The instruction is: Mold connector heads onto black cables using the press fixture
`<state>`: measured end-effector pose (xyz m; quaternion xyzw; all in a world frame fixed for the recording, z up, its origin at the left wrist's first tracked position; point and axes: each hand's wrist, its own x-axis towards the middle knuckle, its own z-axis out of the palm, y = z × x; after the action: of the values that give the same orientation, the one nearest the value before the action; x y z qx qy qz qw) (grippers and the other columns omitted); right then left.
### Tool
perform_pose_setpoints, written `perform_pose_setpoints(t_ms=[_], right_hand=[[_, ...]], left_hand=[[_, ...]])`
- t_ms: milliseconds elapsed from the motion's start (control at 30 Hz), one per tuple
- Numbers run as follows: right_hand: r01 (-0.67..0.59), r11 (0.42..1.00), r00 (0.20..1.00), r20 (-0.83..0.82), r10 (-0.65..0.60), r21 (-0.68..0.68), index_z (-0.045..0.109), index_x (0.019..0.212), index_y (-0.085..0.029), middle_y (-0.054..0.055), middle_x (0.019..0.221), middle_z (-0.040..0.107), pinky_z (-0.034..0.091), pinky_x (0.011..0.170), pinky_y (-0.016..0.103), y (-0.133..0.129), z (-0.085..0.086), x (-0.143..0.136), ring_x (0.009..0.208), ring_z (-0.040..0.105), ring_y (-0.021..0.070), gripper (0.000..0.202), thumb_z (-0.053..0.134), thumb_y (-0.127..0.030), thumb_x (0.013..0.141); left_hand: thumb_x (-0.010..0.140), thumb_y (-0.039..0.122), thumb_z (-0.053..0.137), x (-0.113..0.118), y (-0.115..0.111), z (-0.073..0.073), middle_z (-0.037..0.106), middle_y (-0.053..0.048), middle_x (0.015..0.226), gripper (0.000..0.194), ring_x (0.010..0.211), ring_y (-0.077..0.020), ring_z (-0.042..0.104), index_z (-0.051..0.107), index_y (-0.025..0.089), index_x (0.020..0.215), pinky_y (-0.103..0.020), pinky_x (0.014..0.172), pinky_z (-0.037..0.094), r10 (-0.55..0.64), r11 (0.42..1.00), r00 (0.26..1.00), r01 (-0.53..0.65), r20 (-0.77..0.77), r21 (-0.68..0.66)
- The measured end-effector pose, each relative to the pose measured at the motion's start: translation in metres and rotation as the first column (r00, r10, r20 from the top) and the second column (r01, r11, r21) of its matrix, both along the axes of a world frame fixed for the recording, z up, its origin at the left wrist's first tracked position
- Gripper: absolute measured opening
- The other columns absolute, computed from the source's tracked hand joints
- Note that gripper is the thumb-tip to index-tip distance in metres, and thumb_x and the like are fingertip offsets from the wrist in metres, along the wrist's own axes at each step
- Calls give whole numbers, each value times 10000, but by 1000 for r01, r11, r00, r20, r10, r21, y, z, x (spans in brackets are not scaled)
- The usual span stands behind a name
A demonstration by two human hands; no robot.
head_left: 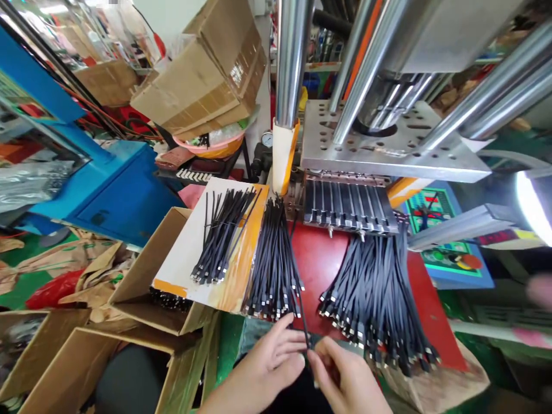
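Observation:
A single black USB cable (304,323) runs up from between my hands toward the nearer bundle. My right hand (345,376) pinches its lower end between thumb and fingers. Against the cable's left side, my left hand (276,359) has its fingers stretched out and apart; whether they touch it, I cannot tell. Just above lies a bundle of black cables (276,259), plug ends toward me. A larger bundle of flat black cables (379,287) fans out on the red work surface (317,253) to the right. A smaller tied bundle (226,236) rests on a cardboard sheet (190,253).
A press with a steel plate (397,155) stands over a slotted mould (349,204). Right of it are a control panel (452,241) and a lit lamp (535,201). Open cardboard boxes (150,276) stand at left, near a blue machine (116,190).

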<state>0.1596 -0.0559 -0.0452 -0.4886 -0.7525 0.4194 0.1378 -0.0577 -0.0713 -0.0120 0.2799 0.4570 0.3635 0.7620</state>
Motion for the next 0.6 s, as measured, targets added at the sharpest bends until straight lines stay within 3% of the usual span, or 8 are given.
perform_pose_setpoints(t_ms=[67,100,167,233,300,367,467,600], right_hand=[[-120,981,993,-31,117,-154,592,781,-237,-28,637,678,384,517,215,-13,7,15,538,600,126,318,545,-358,1072],[-108,981,994,-11,107,-158,603,789,-239,-32,620,666,377,506,219,-16,9,20,525,597,130,313,562,-389,1061],[111,994,986,124,-110,-3,641,897,-242,-20,637,666,396,510,244,-10,11,22,529,622,163,316,582,-517,1040],[348,899,870,267,-415,266,639,1012,-228,33,735,709,410,519,281,7,12,18,559,661,209,405,539,-619,1034],[377,831,774,353,-526,410,612,962,-230,72,764,722,364,492,293,28,11,13,541,664,226,421,462,-610,1062],[324,841,802,346,-487,433,543,810,-252,48,655,665,312,475,288,43,13,10,483,620,204,445,369,-537,1104],[316,871,909,142,-392,377,459,716,-258,-20,542,538,318,479,263,43,20,13,447,529,153,486,371,-510,1122],[233,964,971,-86,-223,127,504,676,-239,-18,571,548,384,488,230,7,35,27,502,511,132,524,432,-526,1108]], left_hand=[[845,647,858,18,8,-8,783,-116,1132,827,1031,-234,762,589,167,1463,-393,1019,556,147,986,981,-136,129,-93],[846,664,846,25,12,-10,769,-61,935,771,851,-198,752,647,140,1375,-358,903,575,190,978,971,-174,148,-117],[879,704,787,37,21,-11,663,16,682,689,613,-144,656,724,98,1200,-307,732,550,157,986,981,-149,113,-80],[913,756,706,42,27,-9,653,13,623,709,557,-140,629,746,78,1118,-299,685,541,51,998,999,-52,19,22],[938,790,632,44,31,-5,739,-43,688,756,604,-172,687,746,72,1143,-325,720,575,-19,995,996,28,-90,95],[950,804,592,44,35,-3,816,-114,817,786,694,-220,759,745,70,1186,-369,774,610,-59,990,983,80,-175,113],[926,808,625,47,43,-2,851,-181,981,786,871,-292,821,768,75,1169,-436,889,632,-102,987,971,127,-217,102],[821,769,795,56,60,-1,855,-173,953,723,899,-295,831,783,87,1061,-431,951,627,-35,999,999,35,31,0]])
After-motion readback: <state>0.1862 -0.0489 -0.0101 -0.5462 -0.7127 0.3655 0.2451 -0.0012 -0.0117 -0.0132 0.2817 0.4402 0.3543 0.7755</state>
